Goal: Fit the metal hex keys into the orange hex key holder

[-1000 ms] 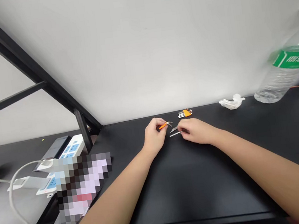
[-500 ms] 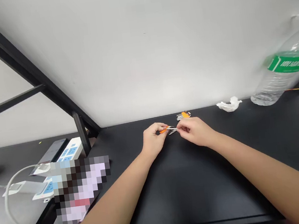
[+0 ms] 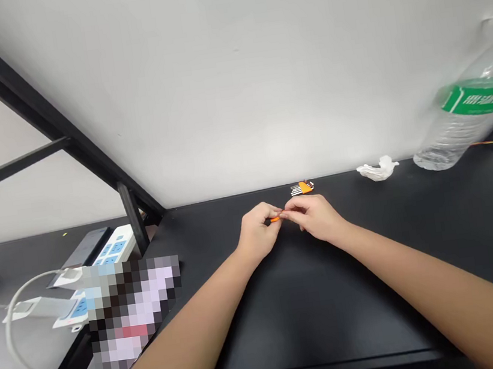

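At the centre of the frame you have the small orange piece [image 3: 275,219] clamped in the fingers of your left hand [image 3: 255,233], your right hand's [image 3: 319,217] fingertips pinched together against them, on what I cannot tell, a close two-handed hold calling for steady fingertips.

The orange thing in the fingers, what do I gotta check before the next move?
1. Left hand has the orange piece: ok.
2. Both hands' fingertips are close together: ok.
3. Right hand is gripping something: cannot tell, fingers hide it.
4. Orange piece is in full view: not ok, fingers cover part.
5. Orange holder with metal keys is out of the fingers: ok, it's by the wall.
6. Bottle is away from the hands: ok.
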Motion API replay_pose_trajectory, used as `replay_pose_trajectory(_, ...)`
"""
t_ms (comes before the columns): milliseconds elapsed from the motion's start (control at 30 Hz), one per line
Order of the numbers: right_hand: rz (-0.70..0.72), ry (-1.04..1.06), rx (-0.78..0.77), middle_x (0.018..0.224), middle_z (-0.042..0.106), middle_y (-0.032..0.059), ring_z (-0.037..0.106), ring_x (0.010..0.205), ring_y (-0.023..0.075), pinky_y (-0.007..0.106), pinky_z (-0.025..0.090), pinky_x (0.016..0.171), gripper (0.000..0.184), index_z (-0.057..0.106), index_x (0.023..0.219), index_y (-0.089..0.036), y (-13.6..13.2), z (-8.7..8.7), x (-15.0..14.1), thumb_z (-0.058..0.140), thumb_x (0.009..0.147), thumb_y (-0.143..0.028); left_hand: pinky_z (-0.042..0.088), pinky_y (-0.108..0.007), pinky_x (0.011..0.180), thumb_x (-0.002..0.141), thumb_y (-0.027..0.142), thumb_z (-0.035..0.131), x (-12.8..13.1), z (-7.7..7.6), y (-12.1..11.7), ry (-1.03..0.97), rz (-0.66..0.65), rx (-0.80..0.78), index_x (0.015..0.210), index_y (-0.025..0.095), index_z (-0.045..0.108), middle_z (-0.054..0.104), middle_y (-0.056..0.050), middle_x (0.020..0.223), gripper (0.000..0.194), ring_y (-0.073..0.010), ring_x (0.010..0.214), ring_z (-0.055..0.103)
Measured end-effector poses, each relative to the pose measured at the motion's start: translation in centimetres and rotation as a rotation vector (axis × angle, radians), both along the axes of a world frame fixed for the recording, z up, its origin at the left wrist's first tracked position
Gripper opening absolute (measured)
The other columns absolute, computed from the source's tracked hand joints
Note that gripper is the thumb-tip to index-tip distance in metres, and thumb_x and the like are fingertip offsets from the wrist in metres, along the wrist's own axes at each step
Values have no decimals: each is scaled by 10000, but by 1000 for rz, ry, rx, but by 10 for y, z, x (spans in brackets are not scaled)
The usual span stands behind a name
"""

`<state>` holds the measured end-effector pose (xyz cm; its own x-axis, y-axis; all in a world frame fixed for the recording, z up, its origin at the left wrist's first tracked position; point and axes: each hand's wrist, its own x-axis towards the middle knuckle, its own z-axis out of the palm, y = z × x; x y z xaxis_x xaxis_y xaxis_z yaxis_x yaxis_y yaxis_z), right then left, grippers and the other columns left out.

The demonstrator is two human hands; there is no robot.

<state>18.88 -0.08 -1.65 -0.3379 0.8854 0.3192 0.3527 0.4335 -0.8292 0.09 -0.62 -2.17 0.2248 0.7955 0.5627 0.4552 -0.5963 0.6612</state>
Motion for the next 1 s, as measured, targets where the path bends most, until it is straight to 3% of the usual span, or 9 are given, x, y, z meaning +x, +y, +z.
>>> replay_pose_trajectory(133,21,-173,257,837,679,48,628,726,164,296,498,688,242,738,946,-223,-6,-2,-3,515,998,-303,571,-316,713,834,184,667,-3,-1,3,-22,25,-20,725,215,612,726,-24,867,125,-171,795,698)
replay_pose_trajectory(267,16,-319,366,887,677,68,622,790,181,320,491,758,251,738,1030,-214,5,-6,7,492,995,-244,569,-313,701,810,150,660,-5,-4,8,-37,52,-58,720,211,615,734,-23,869,118,-172,796,703)
replay_pose_trajectory(367,-75,-352,349,958,668,74,625,862,201,351,500,812,185,738,1019,-208,25,-13,24,575,933,-207,577,-315,700,805,174,683,-6,-8,10,-83,55,-96,707,210,617,742,-21,869,123,-174,794,711)
replay_pose_trajectory(467,25,-424,280,976,625,62,613,884,196,360,511,832,150,749,984,-221,38,-19,38,633,892,-199,590,-326,729,809,201,692,-7,-10,12,-120,48,-123,714,209,645,750,-25,883,107,-181,815,723)
replay_pose_trajectory(567,80,-479,247,975,612,51,606,859,181,354,514,821,156,749,986,-228,38,-20,39,626,900,-188,592,-326,739,817,207,685,-7,-9,13,-110,56,-117,740,212,664,750,-28,902,81,-181,823,720)
replay_pose_trajectory(800,63,-584,275,980,621,63,614,870,184,336,509,809,192,748,1006,-217,27,-16,28,572,937,-183,590,-316,766,857,234,668,-9,-6,14,-169,78,-62,859,206,631,705,-55,1032,47,-172,870,705)
replay_pose_trajectory(1000,62,-594,285,972,637,54,614,851,176,311,495,771,198,727,1036,-220,30,-19,28,558,943,-173,588,-318,756,845,236,694,-10,-4,15,-198,70,-128,829,197,651,732,-39,939,60,-177,832,717)
